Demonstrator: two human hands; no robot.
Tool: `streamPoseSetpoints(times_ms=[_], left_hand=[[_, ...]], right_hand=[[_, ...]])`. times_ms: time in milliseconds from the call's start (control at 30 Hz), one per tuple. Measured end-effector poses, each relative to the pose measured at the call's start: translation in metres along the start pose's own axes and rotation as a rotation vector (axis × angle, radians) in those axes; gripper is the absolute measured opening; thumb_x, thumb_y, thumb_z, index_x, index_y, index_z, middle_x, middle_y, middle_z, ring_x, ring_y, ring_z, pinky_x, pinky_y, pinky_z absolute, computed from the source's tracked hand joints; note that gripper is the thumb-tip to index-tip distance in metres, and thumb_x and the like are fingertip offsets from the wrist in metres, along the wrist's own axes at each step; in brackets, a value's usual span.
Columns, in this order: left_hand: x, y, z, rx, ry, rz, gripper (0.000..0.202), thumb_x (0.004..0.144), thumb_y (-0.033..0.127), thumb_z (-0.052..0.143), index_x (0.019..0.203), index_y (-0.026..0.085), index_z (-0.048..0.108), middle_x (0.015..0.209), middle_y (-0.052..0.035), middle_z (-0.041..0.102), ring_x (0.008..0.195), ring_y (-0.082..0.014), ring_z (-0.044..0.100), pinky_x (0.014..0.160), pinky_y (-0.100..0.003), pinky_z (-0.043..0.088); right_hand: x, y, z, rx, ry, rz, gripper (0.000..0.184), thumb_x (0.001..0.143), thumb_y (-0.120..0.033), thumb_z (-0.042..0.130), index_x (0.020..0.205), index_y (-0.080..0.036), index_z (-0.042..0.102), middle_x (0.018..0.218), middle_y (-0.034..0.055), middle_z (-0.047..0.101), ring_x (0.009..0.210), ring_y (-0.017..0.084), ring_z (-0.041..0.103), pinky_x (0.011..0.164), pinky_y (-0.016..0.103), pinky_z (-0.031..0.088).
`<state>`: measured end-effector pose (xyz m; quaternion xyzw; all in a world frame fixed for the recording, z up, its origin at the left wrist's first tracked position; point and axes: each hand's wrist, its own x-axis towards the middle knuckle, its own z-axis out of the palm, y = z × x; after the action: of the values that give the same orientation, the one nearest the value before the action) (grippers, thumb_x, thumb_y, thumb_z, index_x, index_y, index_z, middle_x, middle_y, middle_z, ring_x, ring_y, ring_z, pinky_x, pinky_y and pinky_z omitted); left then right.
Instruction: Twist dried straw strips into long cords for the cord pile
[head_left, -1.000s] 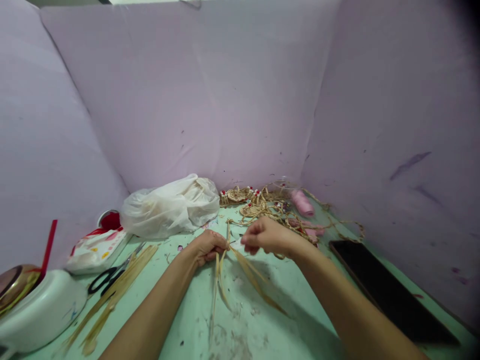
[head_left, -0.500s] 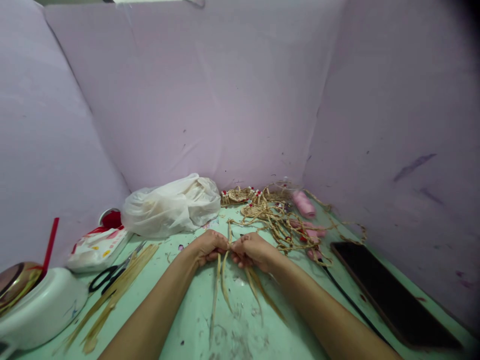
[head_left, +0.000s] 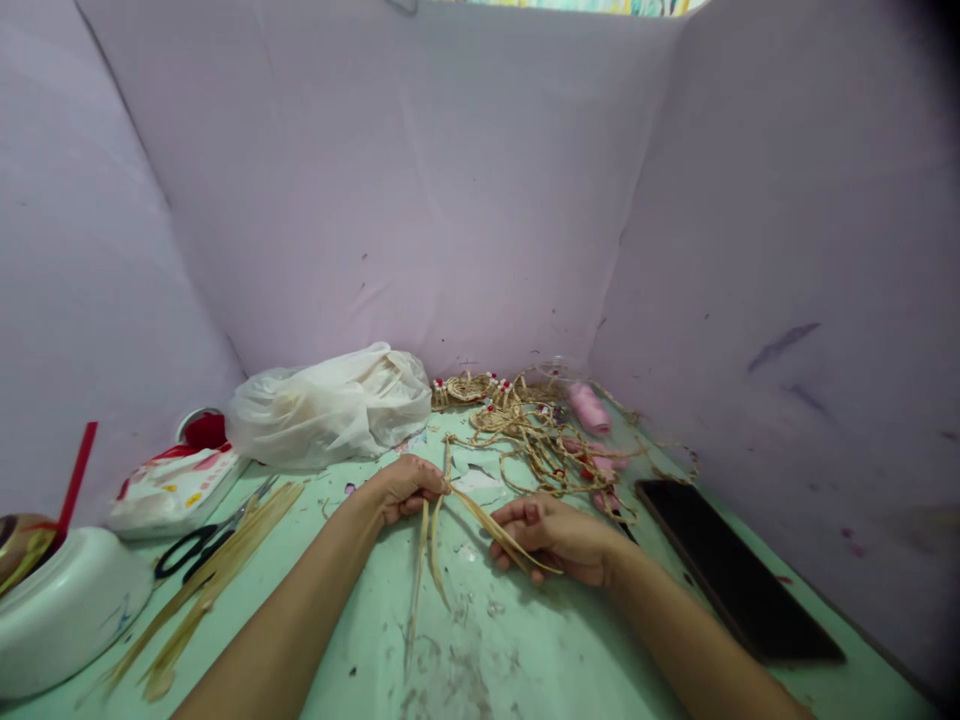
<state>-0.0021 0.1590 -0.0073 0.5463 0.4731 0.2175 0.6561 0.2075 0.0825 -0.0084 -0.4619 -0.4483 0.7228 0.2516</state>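
My left hand (head_left: 400, 488) pinches the joined top of several pale straw strips (head_left: 429, 545) on the green table (head_left: 495, 650). Some strips hang toward me from that pinch. My right hand (head_left: 556, 538) lies lower and to the right, palm up, fingers curled around one strip that slants from the pinch down across its palm. Both hands rest on or just above the tabletop.
A heap of braided straw cord with red beads (head_left: 536, 435) and a pink thread spool (head_left: 589, 408) lie behind the hands. A white plastic bag (head_left: 330, 408), scissors (head_left: 202, 540), loose straw (head_left: 202, 590) and a white bowl (head_left: 64, 610) sit left. A dark phone (head_left: 731, 570) lies right.
My right hand has slid away from my left, down and toward me along one strip, turning palm up. My left hand has kept its pinch in place.
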Motion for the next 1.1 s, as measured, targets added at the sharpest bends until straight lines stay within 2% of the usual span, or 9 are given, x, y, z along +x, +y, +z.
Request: streamPoseSetpoints(times_ms=[100,200,267,567,767,900,967,1033,1100], left_hand=[[0.0,0.0,0.0,0.015,0.007,0.003,0.023,0.047,0.025,0.064,0.046,0.015,0.043,0.038,0.0076,0.034,0.03,-0.0002,0.02,0.032,-0.019,0.005],[-0.002,0.001,0.002,0.031,0.014,0.006,0.023,0.046,0.027,0.064,0.047,0.015,0.044,0.038,0.0081,0.034,0.03,-0.0002,0.02,0.033,-0.019,0.005],[-0.003,0.002,0.002,0.044,0.012,0.003,0.023,0.046,0.028,0.064,0.047,0.015,0.045,0.038,0.0082,0.034,0.03,-0.0002,0.02,0.033,-0.019,0.006],[0.0,0.0,0.002,0.046,0.012,-0.008,0.021,0.047,0.026,0.064,0.049,0.015,0.046,0.037,0.0086,0.033,0.029,-0.0004,0.02,0.033,-0.02,0.005],[-0.002,0.001,0.003,0.04,0.0,-0.007,0.022,0.047,0.026,0.063,0.046,0.014,0.044,0.037,0.0083,0.033,0.029,-0.0002,0.02,0.033,-0.019,0.005],[0.0,0.0,0.0,0.022,0.005,0.0,0.021,0.047,0.025,0.062,0.046,0.014,0.044,0.037,0.008,0.033,0.029,0.0001,0.02,0.033,-0.019,0.005],[0.001,0.0,-0.001,-0.003,0.003,-0.005,0.019,0.048,0.024,0.06,0.045,0.014,0.043,0.038,0.0078,0.034,0.029,0.0004,0.019,0.032,-0.019,0.004],[0.001,-0.001,-0.002,-0.017,0.001,-0.01,0.018,0.047,0.022,0.059,0.045,0.014,0.043,0.037,0.0077,0.034,0.029,0.0003,0.02,0.032,-0.018,0.004],[0.002,-0.001,-0.002,-0.019,0.008,-0.008,0.017,0.046,0.02,0.059,0.044,0.014,0.043,0.037,0.0072,0.035,0.029,-0.0001,0.021,0.032,-0.018,0.005]], right_hand=[[-0.001,0.005,0.008,-0.023,0.096,-0.048,0.026,0.057,-0.017,0.062,0.083,-0.013,0.06,0.064,0.0017,0.063,0.051,0.009,0.056,0.036,0.015,0.034],[0.003,0.006,0.014,-0.1,0.206,-0.049,0.012,0.057,-0.019,0.061,0.066,-0.012,0.057,0.052,-0.0011,0.057,0.041,0.006,0.049,0.033,0.015,0.029],[0.005,0.005,0.016,-0.136,0.249,-0.043,0.013,0.057,-0.02,0.062,0.057,-0.013,0.051,0.047,-0.0025,0.054,0.037,0.005,0.046,0.032,0.015,0.027],[0.005,0.005,0.009,-0.131,0.183,-0.036,0.018,0.058,-0.023,0.065,0.057,-0.013,0.05,0.048,-0.0022,0.056,0.036,0.004,0.046,0.033,0.014,0.03],[0.005,0.006,0.014,-0.131,0.165,-0.052,0.018,0.058,-0.022,0.065,0.055,-0.013,0.049,0.047,-0.0023,0.055,0.035,0.004,0.045,0.033,0.014,0.031],[-0.004,-0.003,0.008,-0.233,0.148,-0.027,0.006,0.059,-0.014,0.063,0.058,-0.011,0.057,0.049,-0.0016,0.056,0.037,0.004,0.044,0.035,0.014,0.033],[-0.011,-0.015,0.0,-0.266,0.276,-0.024,0.006,0.06,-0.008,0.059,0.065,-0.011,0.061,0.055,0.0006,0.06,0.042,0.005,0.048,0.036,0.014,0.035],[-0.015,-0.032,-0.004,-0.189,0.49,-0.072,0.013,0.063,-0.006,0.056,0.074,-0.012,0.062,0.072,0.0053,0.065,0.056,0.008,0.056,0.04,0.014,0.039],[-0.011,-0.047,0.0,-0.066,0.547,-0.128,0.018,0.066,-0.007,0.055,0.082,-0.012,0.06,0.088,0.0099,0.065,0.07,0.012,0.06,0.044,0.016,0.043]])
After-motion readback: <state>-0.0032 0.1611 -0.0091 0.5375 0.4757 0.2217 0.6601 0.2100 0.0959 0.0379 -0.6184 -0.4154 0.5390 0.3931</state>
